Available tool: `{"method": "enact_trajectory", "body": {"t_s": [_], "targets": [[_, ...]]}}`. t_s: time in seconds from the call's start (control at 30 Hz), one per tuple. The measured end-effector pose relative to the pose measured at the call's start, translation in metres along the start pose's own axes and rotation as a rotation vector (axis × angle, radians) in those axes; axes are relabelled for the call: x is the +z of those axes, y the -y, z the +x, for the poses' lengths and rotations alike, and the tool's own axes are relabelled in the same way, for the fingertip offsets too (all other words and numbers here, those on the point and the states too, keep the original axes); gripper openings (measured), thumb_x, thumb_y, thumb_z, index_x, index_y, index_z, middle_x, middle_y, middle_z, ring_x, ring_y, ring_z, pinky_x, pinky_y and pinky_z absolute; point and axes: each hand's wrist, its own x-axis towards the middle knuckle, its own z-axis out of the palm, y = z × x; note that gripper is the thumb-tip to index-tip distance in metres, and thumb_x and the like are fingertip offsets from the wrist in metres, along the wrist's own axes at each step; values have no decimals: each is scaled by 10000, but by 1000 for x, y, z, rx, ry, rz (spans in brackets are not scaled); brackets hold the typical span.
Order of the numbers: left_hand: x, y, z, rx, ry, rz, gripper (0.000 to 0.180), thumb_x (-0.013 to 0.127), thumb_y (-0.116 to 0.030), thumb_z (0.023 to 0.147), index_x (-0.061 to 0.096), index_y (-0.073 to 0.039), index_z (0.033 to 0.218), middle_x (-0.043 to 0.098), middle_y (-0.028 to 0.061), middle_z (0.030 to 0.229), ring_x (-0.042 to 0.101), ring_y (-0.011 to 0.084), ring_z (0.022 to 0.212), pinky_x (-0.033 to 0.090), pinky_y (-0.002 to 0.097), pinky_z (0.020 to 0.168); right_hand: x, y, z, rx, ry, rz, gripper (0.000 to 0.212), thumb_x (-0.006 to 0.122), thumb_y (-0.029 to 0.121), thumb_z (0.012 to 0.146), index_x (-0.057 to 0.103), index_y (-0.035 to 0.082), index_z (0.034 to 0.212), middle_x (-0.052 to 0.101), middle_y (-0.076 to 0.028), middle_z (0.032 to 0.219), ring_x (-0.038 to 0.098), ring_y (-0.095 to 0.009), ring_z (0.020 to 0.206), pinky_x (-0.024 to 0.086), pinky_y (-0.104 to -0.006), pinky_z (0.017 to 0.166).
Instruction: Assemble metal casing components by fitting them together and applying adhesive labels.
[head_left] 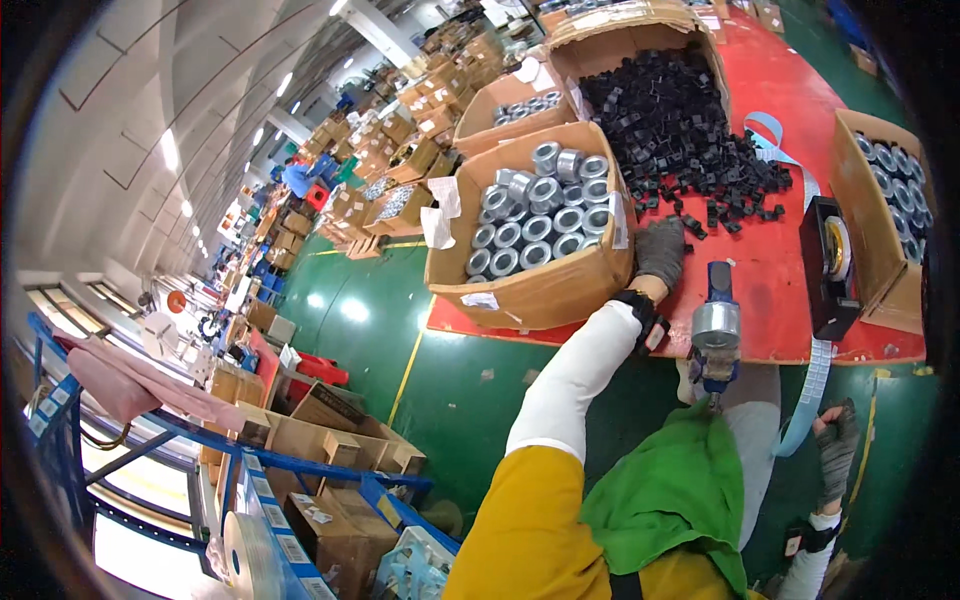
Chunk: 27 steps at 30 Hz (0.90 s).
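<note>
My left hand (661, 254), in a grey fingerless glove, reaches to the near edge of a heap of small black plastic clips (665, 125). Its fingers are bunched together beside a few loose clips; what they hold, if anything, is hidden. Low at the right, my right hand (834, 440), gloved the same way, hangs off the table with its fingers curled, near a pale blue label strip (808, 395). Whatever lies in those fingers is too small to make out. Between my hands, a silver metal ring (716, 326) sits in a blue clamp-like holder (720, 282) at the table's front edge.
Cardboard boxes of metal rings stand on the red table (775, 75), one box (530, 295) left of my arm and another box (880, 265) at the right. A black label-roll holder (828, 270) stands beside the right box. Blue shelving (300, 465) lies to the left.
</note>
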Motion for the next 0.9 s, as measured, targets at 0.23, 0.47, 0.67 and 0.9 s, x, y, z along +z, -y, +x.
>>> {"method": "enact_trajectory", "body": {"t_s": [0.23, 0.47, 0.67, 0.9], "targets": [[-82, -16, -49, 283, -219, -370, 178, 505, -60, 775, 601, -85, 923, 604, 119, 876, 595, 307, 787, 469, 402, 670, 6, 39, 11, -33, -43, 17, 139, 608, 24, 704, 485, 57, 759, 461, -11, 737, 445, -126, 698, 382, -262, 652], [-167, -6, -118, 480, -18, -938, 345, 521, 62, 798, 567, -35, 1126, 623, 81, 949, 605, 152, 863, 499, 273, 762, 46, 177, 53, -248, 354, 363, 146, 670, 120, 728, 557, 28, 722, 570, -38, 768, 530, -126, 712, 427, -265, 662], [-196, -28, -155, 513, 32, -638, 279, 597, -17, 746, 609, -77, 1018, 628, 107, 853, 630, 254, 771, 496, 323, 670, 78, 211, 49, -360, 476, 411, 129, 667, 136, 742, 609, 23, 764, 585, -23, 729, 548, -95, 711, 432, -246, 652], [-199, -36, -177, 569, -10, -649, 296, 601, 4, 715, 616, -84, 997, 625, 105, 835, 622, 268, 751, 487, 326, 660, 89, 220, 28, -233, 507, 378, 131, 694, 122, 697, 614, 35, 751, 576, -70, 713, 566, -153, 695, 440, -278, 646]]}}
